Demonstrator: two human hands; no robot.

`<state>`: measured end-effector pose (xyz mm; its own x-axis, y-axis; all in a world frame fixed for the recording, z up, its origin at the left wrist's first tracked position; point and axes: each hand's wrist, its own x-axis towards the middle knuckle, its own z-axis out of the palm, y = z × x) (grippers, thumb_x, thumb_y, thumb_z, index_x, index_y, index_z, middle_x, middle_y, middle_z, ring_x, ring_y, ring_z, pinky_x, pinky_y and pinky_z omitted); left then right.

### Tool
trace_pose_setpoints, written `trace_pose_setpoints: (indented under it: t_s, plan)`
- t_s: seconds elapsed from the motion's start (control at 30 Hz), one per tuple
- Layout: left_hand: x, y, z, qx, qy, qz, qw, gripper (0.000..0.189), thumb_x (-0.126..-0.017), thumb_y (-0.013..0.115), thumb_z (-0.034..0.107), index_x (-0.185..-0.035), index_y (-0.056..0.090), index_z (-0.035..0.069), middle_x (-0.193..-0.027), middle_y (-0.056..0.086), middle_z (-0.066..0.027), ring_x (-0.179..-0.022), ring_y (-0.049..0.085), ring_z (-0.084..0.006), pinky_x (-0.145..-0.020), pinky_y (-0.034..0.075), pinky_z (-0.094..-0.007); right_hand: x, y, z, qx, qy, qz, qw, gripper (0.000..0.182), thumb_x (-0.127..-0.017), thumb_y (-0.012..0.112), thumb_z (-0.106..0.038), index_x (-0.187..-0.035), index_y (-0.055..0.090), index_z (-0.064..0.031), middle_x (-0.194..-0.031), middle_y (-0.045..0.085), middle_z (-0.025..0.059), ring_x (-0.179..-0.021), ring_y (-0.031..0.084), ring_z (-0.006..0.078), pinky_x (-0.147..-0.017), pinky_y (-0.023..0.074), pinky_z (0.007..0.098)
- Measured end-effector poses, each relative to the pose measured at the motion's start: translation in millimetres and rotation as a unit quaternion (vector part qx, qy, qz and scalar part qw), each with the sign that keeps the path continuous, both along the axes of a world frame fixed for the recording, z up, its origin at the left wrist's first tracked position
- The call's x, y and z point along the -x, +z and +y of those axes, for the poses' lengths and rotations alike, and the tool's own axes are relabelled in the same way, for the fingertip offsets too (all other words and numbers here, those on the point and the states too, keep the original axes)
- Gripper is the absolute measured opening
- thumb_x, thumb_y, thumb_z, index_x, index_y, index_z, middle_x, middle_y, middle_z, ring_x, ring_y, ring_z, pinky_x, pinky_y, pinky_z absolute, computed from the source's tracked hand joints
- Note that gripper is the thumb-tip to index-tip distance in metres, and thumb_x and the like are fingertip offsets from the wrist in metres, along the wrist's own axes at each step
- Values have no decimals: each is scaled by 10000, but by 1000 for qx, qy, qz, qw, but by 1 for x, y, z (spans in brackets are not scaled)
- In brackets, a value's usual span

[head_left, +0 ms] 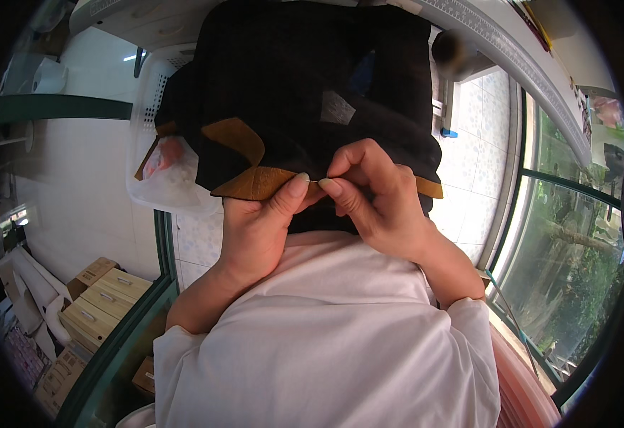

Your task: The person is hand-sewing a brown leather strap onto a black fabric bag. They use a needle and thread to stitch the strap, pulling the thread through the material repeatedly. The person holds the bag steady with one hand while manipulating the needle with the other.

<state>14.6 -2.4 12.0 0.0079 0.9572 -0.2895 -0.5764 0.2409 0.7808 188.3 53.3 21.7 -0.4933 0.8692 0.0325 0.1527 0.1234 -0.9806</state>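
Note:
A black cloth garment [290, 69] with a brown inner edging [264, 183] lies spread before me, its near edge at my hands. My left hand [264, 219] pinches that edging between thumb and fingers. Close to its right, my right hand [381, 198] has its thumb and forefinger together at one end of a thin, light needle or pin [312, 181]. The needle or pin spans the small gap between my two thumbs. Whether a thread runs from it cannot be seen. A small translucent patch [337, 108] lies on the black cloth beyond my hands.
A white plastic basket [143, 128] with a plastic bag [170, 174] inside stands left of the cloth. Along the upper right curves a table edge with a ruler scale [483, 27]. Wooden drawers [100, 302] are at the lower left, and a glass window [563, 257] is at right.

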Motion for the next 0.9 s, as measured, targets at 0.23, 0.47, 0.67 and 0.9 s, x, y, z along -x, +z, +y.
trace_pose_setpoints:
  t_s: [0.23,0.47,0.67,0.9]
  plan:
    - [-2,-13,-6,-95,28,231,968,135,-962,641,76,-1032,660,-38,-972,707,-88,-877,687,-170,-848,589,-328,7,-4,6,-267,35,-94,959,241,-854,709,-52,-993,514,-25,-742,622,83,-601,642,263,-526,510,318]
    - [-5,-4,-1,-40,14,59,997,161,-1005,558,78,-1115,597,-33,-1052,675,-130,-984,684,-247,-912,576,-447,9,15,7,-180,-104,23,978,161,-843,648,95,-913,556,-17,-832,631,92,-638,638,243,-546,502,301]
    - [-5,3,1,-21,8,17,1000,191,-1036,502,137,-1098,588,-22,-1016,668,-130,-989,689,-278,-925,569,-495,-8,14,5,-85,-31,-47,995,97,-872,693,19,-878,600,-6,-758,632,61,-585,587,149,-495,429,255]
    - [-4,-1,0,-34,13,20,999,192,-1031,507,101,-1061,592,-69,-1007,683,-163,-957,705,-245,-896,606,-404,-1,3,1,-38,-28,-7,999,74,-883,700,-36,-887,633,-7,-679,621,59,-525,568,125,-462,412,242]
